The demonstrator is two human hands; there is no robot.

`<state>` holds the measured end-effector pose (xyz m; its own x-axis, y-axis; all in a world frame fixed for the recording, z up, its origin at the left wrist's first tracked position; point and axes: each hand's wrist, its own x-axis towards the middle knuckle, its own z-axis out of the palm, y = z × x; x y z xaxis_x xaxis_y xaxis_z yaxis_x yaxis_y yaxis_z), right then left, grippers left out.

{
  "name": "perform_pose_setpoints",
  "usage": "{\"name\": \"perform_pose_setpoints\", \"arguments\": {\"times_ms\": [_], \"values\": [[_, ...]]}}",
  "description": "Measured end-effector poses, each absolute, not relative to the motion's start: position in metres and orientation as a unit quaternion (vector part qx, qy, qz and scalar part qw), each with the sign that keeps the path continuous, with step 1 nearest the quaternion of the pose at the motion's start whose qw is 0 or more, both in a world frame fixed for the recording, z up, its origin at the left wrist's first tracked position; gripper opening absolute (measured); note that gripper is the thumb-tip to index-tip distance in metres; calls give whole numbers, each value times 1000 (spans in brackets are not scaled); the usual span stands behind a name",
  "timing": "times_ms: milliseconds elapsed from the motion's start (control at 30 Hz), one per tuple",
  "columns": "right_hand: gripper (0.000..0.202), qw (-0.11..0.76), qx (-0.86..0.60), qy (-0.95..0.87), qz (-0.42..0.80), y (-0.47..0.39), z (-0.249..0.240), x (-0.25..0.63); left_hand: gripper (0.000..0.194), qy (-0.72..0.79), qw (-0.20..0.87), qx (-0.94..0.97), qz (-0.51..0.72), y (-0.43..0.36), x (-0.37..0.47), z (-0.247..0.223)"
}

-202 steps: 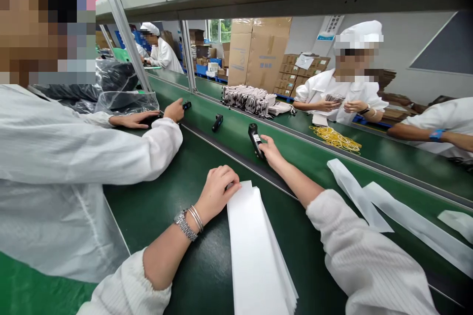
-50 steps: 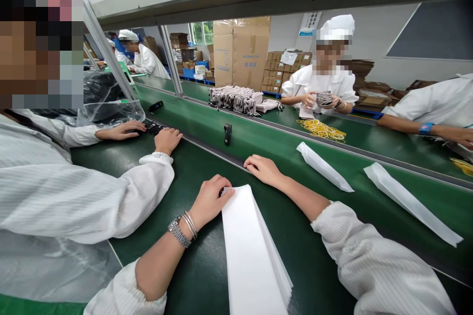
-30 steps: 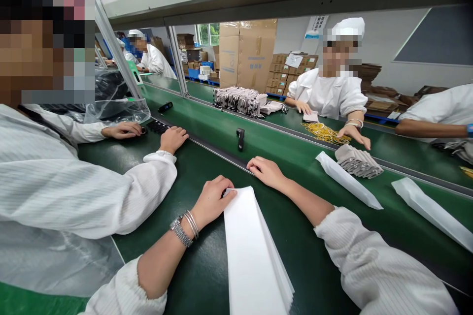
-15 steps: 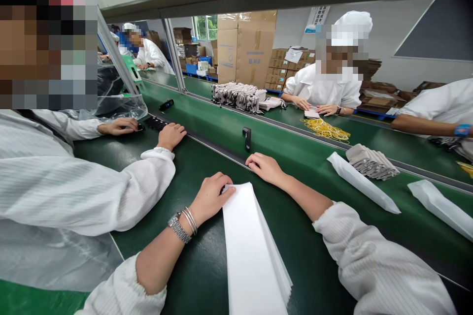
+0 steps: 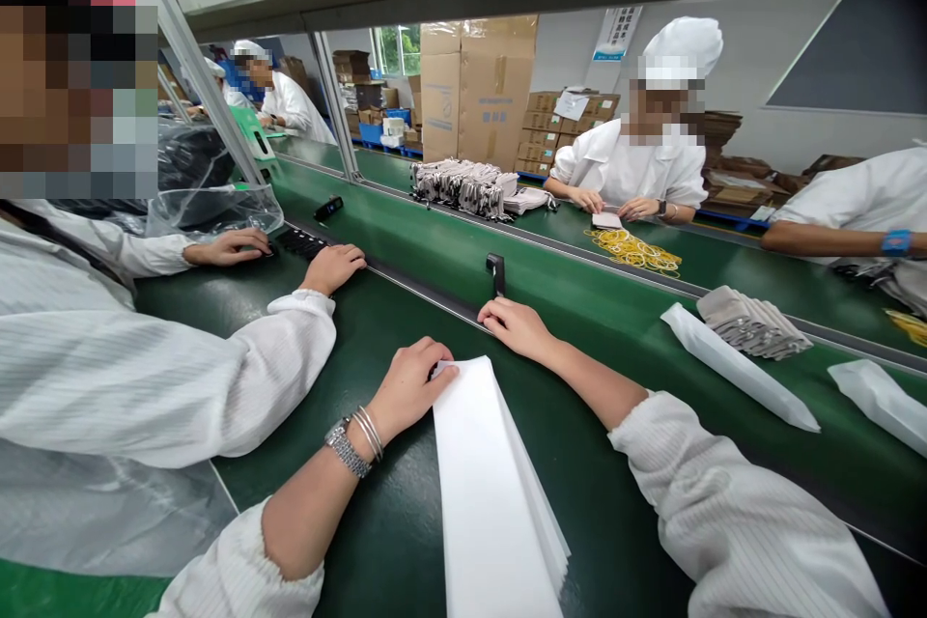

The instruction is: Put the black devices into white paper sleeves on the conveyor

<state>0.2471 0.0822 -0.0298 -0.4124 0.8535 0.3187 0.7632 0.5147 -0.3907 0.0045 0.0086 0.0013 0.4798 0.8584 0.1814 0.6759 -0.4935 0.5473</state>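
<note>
My left hand, closed, rests at the top left corner of a fanned stack of long white sleeves. Its thumb lies over that corner. A small dark spot shows between thumb and fingers; what it is stays unclear. Further right, my right hand rests on the rail along the near edge of the green belt. Its fingers are loosely bent, with nothing seen between them. Just behind them a small black hooked device stands on the belt, partly covered by the hand.
White filled sleeves and stacked grey pouches lie on the belt at right. A co-worker's hands are at left beside black parts. Across the belt, another person handles a pouch near yellow bands. A metal post stands behind.
The black device, the filled white sleeves and the grey pouches on the belt have shifted right. The device now stands closer behind my right hand. Both my hands keep their places.
</note>
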Motion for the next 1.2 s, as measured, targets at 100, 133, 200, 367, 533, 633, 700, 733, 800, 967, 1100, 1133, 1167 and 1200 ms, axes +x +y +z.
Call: {"name": "perform_pose_setpoints", "arguments": {"times_ms": [100, 133, 200, 367, 533, 633, 700, 733, 800, 967, 1100, 1133, 1167, 1200], "values": [[19, 238, -482, -839, 89, 81, -30, 247, 20, 459, 208, 834, 223, 9, 5, 2], [20, 235, -482, -840, 86, 80, -30, 246, 20, 459, 209, 834, 225, 9, 5, 2], [19, 230, -487, -839, 73, 78, -29, 245, 18, 457, 212, 833, 229, 10, 5, 1], [20, 242, -571, -784, -36, 85, -24, 250, 13, 444, 218, 827, 267, 10, 6, -2], [32, 200, -694, -692, -3, 106, -23, 276, 22, 422, 199, 837, 285, 11, 8, -1], [26, 216, -720, -654, 85, 117, -27, 289, 27, 423, 186, 841, 282, 11, 8, -1], [20, 286, -711, -621, 166, 121, -29, 290, 28, 426, 183, 840, 282, 11, 7, 0], [20, 326, -698, -602, 212, 122, -28, 288, 27, 425, 183, 840, 283, 10, 7, 1], [32, 416, -639, -562, 321, 120, -25, 278, 23, 427, 187, 836, 289, 9, 7, 3], [85, 549, -366, -496, 565, 93, -1, 236, 14, 441, 166, 828, 304, 6, 7, 10], [102, 534, -319, -497, 605, 67, 13, 210, 12, 435, 159, 824, 328, 5, 6, 12], [103, 525, -316, -504, 609, 63, 14, 206, 11, 433, 162, 821, 335, 5, 6, 12], [103, 514, -314, -512, 613, 59, 14, 202, 10, 431, 166, 818, 342, 4, 6, 12], [102, 504, -312, -518, 617, 57, 13, 199, 10, 426, 173, 816, 351, 3, 6, 12]]}}
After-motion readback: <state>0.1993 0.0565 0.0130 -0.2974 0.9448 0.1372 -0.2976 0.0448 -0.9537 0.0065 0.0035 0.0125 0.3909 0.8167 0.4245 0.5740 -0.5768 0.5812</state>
